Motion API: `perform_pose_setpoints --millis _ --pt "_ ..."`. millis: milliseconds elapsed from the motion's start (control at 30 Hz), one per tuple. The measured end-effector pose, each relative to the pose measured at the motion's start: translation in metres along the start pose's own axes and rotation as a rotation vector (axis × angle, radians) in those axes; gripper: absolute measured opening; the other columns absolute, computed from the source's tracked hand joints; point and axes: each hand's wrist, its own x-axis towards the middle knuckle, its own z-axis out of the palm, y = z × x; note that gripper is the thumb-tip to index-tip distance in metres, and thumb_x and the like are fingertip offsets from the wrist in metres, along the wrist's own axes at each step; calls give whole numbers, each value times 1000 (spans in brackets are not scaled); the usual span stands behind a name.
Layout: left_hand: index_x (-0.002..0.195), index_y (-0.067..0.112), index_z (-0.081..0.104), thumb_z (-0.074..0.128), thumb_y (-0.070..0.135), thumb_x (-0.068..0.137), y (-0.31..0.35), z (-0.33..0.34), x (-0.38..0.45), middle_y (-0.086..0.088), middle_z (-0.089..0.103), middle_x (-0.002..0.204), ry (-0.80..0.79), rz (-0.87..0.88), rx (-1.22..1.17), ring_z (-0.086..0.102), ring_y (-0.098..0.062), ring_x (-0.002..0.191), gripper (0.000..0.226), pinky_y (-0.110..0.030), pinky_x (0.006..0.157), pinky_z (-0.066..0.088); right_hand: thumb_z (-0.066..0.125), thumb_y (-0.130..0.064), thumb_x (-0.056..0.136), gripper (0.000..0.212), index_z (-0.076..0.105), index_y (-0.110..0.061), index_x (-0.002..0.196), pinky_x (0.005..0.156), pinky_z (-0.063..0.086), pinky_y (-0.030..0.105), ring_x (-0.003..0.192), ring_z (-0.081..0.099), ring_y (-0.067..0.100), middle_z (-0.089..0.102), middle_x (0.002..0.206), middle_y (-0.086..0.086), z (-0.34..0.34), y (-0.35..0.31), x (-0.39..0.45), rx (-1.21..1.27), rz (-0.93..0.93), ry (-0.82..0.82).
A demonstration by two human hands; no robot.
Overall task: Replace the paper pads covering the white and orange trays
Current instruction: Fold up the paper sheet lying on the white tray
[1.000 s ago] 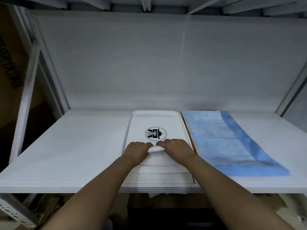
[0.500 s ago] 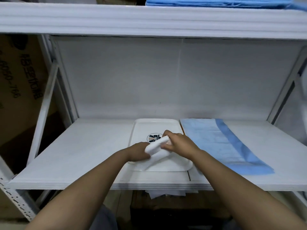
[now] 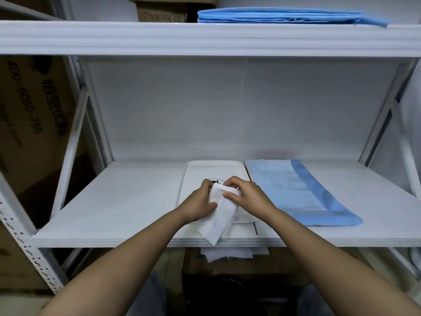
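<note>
Both my hands are over the near half of the white rectangular plastic tray [image 3: 214,169], which lies on the lower white shelf board [image 3: 118,201] with its long axis running near to far. My left hand [image 3: 200,202] and right hand [image 3: 247,195] together grip the used white paper pad [image 3: 218,215], folded into a narrow, creased strip. Left fingers are curled round its left edge, the right thumb and fingers pinch its upper end; neither hand is slack. The strip's long axis slants from far, between my hands, down toward the near shelf edge, where its free end overhangs. Key relation: the pad is off the tray floor and in hand, and the tray's far half is bare, its round dark logo partly hidden behind my fingers. Judgement: the white tray is stripped, a fresh pad not yet laid. The stack of folded light-blue sheets [image 3: 280,15] sits on the upper shelf, far, above and to the right, so my right hand looks nearer for a reach. Just right of the tray lies a light-blue pad with a darker blue border [image 3: 296,190]; a thin orange edge shows at its left side, presumably the orange tray beneath. More white paper [image 3: 227,253] hangs below the near shelf edge.
</note>
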Motion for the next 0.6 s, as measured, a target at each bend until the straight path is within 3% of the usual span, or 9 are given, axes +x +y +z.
perform_pose_setpoints --millis 67,167,267,367,433,500,600 --pt "121 20 35 54 19 89 4 4 -7 -2 59 97 8 35 70 56 -23 86 38 -36 76 47 58 -36 90 18 57 -31 108 79 48 37 93 58 14 65 104 -11 4 -1 -8 -117 -28 -3" --pt "118 19 43 55 22 89 9 10 -17 3 51 78 48 60 230 51 -23 76 32 -30 62 36 57 -37 91 22 54 -28 111 75 47 36 94 59 19 65 108 -7 10 -4 -21 -230 -68 -12" --pt "110 15 47 59 28 89 7 17 -23 -3 61 89 89 80 292 57 -26 84 27 -29 63 35 60 -33 88 22 45 -26 103 69 44 33 85 58 20 61 99 -7 15 -6 -32 -191 -38 -51" --pt "103 14 47 61 28 89 1 27 -30 -6 64 95 54 89 281 58 -24 85 24 -29 64 37 65 -26 85 26 42 -24 97 61 35 15 81 52 13 56 94 -9 20 -5 -42 -44 26 -113" --pt "103 13 48 61 22 88 -2 34 -37 -7 64 95 19 87 237 56 -22 83 22 -29 64 36 67 -25 84 28 42 -24 98 57 32 12 81 49 11 53 94 -9 25 0 -49 -57 62 -166" --pt "103 11 49 60 17 87 -7 42 -44 -8 63 95 -10 81 201 54 -23 83 20 -28 64 34 67 -25 83 31 40 -25 99 56 31 14 82 49 13 53 93 -6 33 6 -57 -120 82 -232" --pt "99 12 46 57 12 86 -16 57 -50 -10 62 96 -54 57 202 56 -25 86 17 -28 62 31 65 -27 84 30 37 -27 96 63 35 30 83 54 21 58 92 0 49 15 -66 -211 103 -270"
